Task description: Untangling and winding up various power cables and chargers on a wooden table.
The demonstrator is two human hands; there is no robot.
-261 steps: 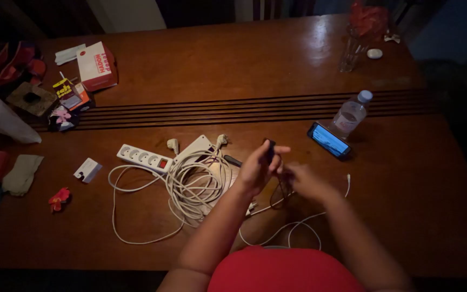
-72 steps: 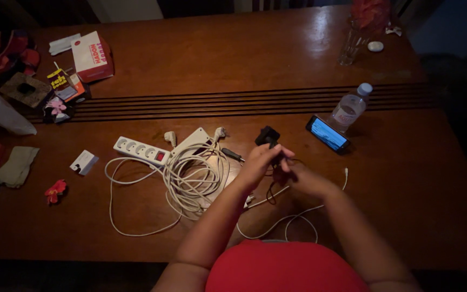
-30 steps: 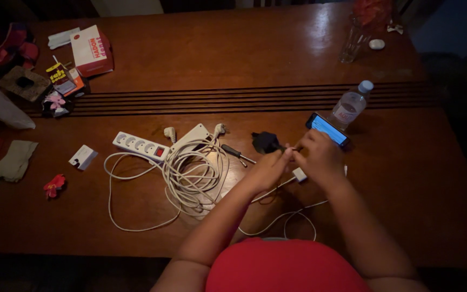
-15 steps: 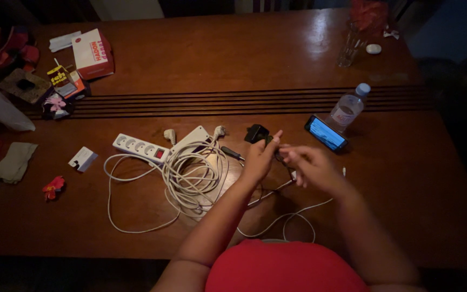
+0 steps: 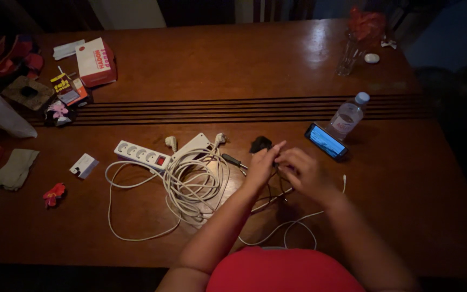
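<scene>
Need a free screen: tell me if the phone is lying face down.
No, the phone leans against the water bottle with its lit screen facing up.

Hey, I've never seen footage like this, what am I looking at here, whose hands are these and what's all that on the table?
This is one camera worn on a person's head, looking down at their own two bare hands over a dark wooden table. The left hand and right hand meet over a thin dark cable and pinch it, close to a black plug adapter. Nearby lie a coil of white cable, a white power strip, a lit phone and a water bottle.
</scene>
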